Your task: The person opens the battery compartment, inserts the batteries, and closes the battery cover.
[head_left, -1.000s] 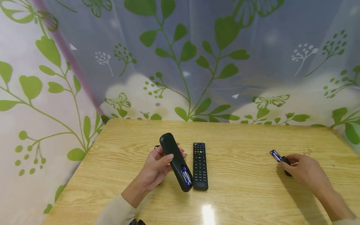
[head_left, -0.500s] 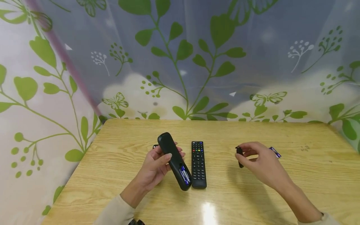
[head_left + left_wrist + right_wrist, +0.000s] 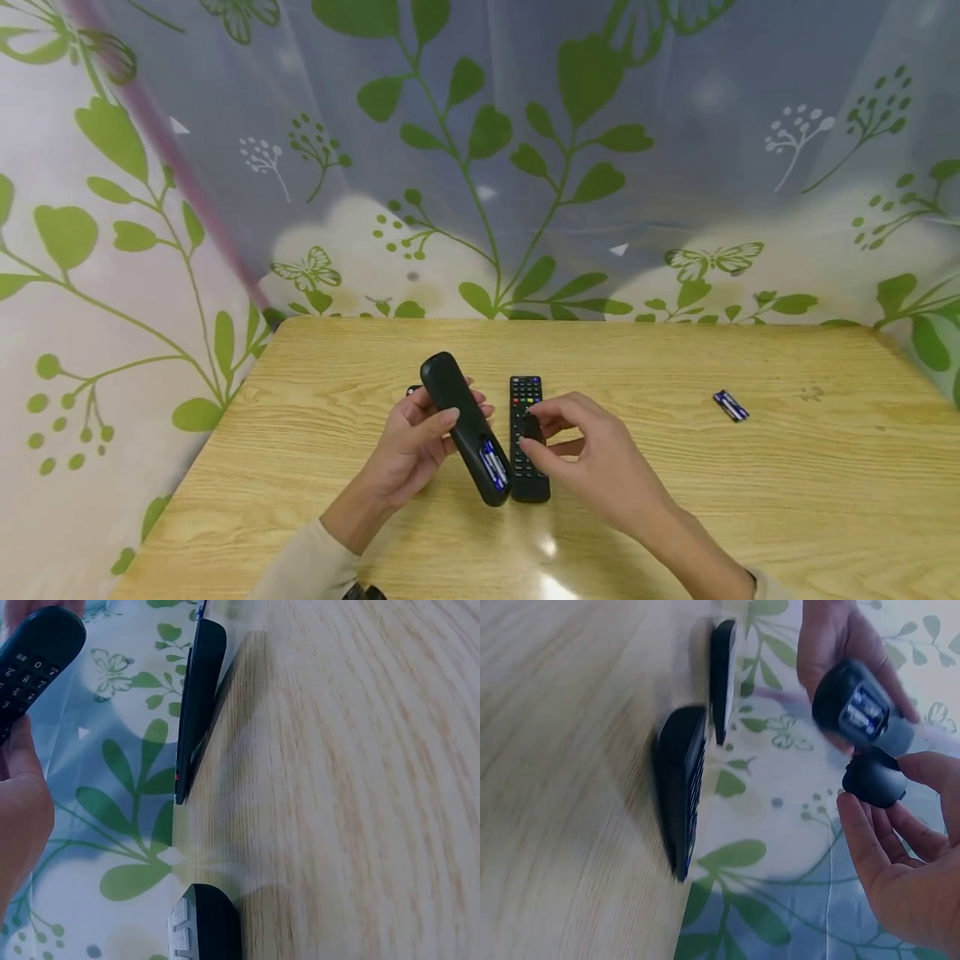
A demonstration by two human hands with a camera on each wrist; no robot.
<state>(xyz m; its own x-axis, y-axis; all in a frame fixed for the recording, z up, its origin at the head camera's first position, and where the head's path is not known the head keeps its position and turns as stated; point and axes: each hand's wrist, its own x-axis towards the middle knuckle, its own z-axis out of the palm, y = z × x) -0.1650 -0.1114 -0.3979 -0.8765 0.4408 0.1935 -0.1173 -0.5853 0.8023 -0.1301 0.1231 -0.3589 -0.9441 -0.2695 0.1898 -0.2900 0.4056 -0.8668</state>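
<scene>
My left hand (image 3: 418, 450) grips a black remote control (image 3: 459, 417) tilted, back side up, above the table. Its battery bay is uncovered at the lower end, and batteries (image 3: 494, 465) with blue and silver wrappers lie inside. Between thumb and fingertips my right hand (image 3: 600, 454) pinches a small black battery cover (image 3: 875, 778). The cover is close to the remote's uncovered end in the right wrist view. A second black remote (image 3: 531, 490) lies keys up on the table, partly hidden behind the right fingers.
The wooden table (image 3: 660, 500) reaches back to a leaf-patterned curtain (image 3: 480, 233). Loose batteries (image 3: 731, 406) lie at its right side. Another remote (image 3: 722, 679) on the table is mostly hidden behind my left hand in the head view.
My right hand has carried the battery cover leftward from beside the loose batteries to near the held remote. The left hand and its remote have stayed almost still.
</scene>
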